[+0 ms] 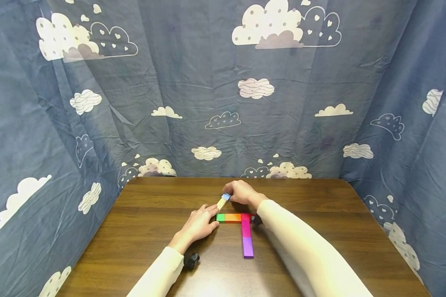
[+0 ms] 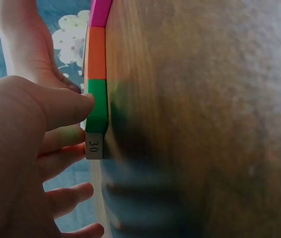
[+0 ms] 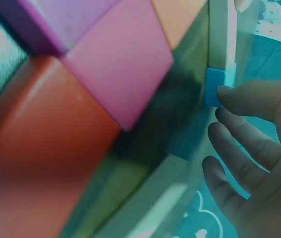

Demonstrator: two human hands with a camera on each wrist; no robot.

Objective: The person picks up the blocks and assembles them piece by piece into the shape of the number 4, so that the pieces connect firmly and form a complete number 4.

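Note:
With thumb and fingers my right hand (image 1: pixel 241 193) pinches a small blue block (image 3: pixel 214 87), which abuts the end of a cream block (image 1: pixel 221 204). Fingertips of my left hand (image 1: pixel 198 225) rest by the cream block's near end. Its thumb touches the green block (image 2: pixel 97 106), whose end face reads "30". From the green block, an orange block (image 1: pixel 233 218) runs right to a magenta block (image 1: pixel 246 227). A purple block (image 1: pixel 247 248) continues toward me. The right wrist view shows a red block (image 3: pixel 41 148) close up beside the magenta one.
The blocks lie on a brown wooden table (image 1: pixel 141 231). Behind and beside it hangs a blue cloud-print curtain (image 1: pixel 193 82). Black wrist devices (image 1: pixel 191 260) sit under both forearms. A pale bar (image 3: pixel 147 198) shows low in the right wrist view, its kind unclear.

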